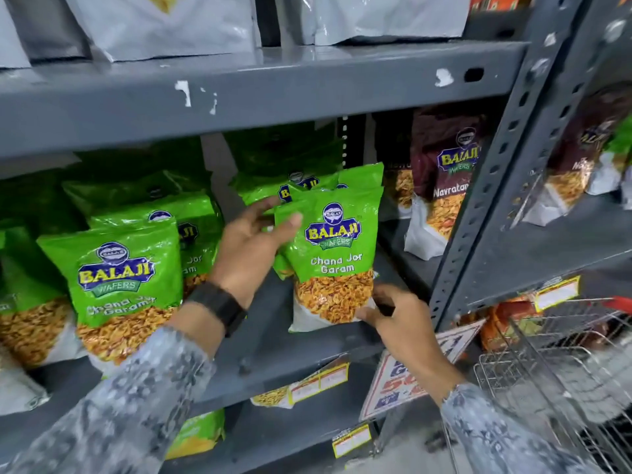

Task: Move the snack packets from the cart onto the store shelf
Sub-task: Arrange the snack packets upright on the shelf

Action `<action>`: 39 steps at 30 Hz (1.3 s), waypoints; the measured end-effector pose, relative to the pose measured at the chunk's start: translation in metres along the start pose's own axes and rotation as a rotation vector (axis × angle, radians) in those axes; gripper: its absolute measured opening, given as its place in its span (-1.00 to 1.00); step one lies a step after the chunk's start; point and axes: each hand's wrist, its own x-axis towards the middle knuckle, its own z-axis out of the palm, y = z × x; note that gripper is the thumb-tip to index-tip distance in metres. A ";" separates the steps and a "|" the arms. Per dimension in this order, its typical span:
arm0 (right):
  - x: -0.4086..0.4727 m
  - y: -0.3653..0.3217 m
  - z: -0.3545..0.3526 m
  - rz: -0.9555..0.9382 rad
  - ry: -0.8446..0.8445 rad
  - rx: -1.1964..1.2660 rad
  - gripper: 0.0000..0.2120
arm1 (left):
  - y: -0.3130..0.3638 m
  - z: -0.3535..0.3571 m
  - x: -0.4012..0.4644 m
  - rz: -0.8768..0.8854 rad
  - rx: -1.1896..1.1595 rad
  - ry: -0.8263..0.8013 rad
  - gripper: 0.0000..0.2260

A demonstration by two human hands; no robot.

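A green Chana Jor Garam snack packet (333, 254) stands upright on the grey shelf (273, 347), in front of more green packets. My left hand (254, 239) holds its upper left edge, thumb on the front. My right hand (400, 323) grips its lower right corner. Another row of the same green packets (123, 285) stands to the left on the same shelf. The wire cart (554, 367) is at the lower right; no packets show in the part I can see.
Maroon Navratan packets (441, 179) stand at the right of the shelf, beside a perforated grey upright (485, 200). White bags (164, 25) fill the shelf above. Yellow price tags (321, 381) and a tilted sign (407, 381) hang below.
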 end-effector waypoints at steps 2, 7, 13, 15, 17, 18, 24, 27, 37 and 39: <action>0.000 -0.002 0.002 0.021 0.053 -0.001 -0.76 | 0.013 0.007 0.014 0.076 -0.038 0.111 -0.94; -0.002 -0.017 -0.001 0.095 0.011 0.174 -0.47 | -0.003 0.005 0.008 0.052 -0.084 0.044 -0.69; 0.046 -0.096 -0.036 0.007 0.151 0.617 -0.65 | -0.087 -0.007 -0.048 -0.136 0.237 -0.159 -0.51; 0.068 -0.117 -0.042 -0.013 0.152 0.553 -0.85 | -0.106 -0.008 -0.052 -0.067 0.417 -0.146 -0.58; 0.085 -0.127 -0.047 -0.045 0.186 0.519 -0.87 | -0.114 -0.006 -0.049 -0.026 0.505 -0.071 -0.68; 0.090 -0.128 -0.050 -0.062 0.190 0.529 -0.82 | -0.116 -0.004 -0.048 -0.034 0.533 -0.046 -0.71; 0.065 -0.120 -0.042 -0.145 0.287 0.565 -0.92 | -0.109 -0.007 -0.055 -0.031 0.523 -0.069 -0.54; 0.019 -0.100 -0.026 -0.294 0.530 0.403 -0.67 | -0.094 -0.029 -0.080 0.006 0.511 -0.023 -0.42; -0.066 -0.127 0.147 -0.250 -0.312 -0.059 -0.60 | -0.097 -0.202 -0.095 -0.114 0.455 0.595 -0.41; -0.069 -0.131 0.169 -0.213 -0.400 -0.177 -0.55 | -0.098 -0.208 -0.094 -0.229 0.352 0.507 -0.47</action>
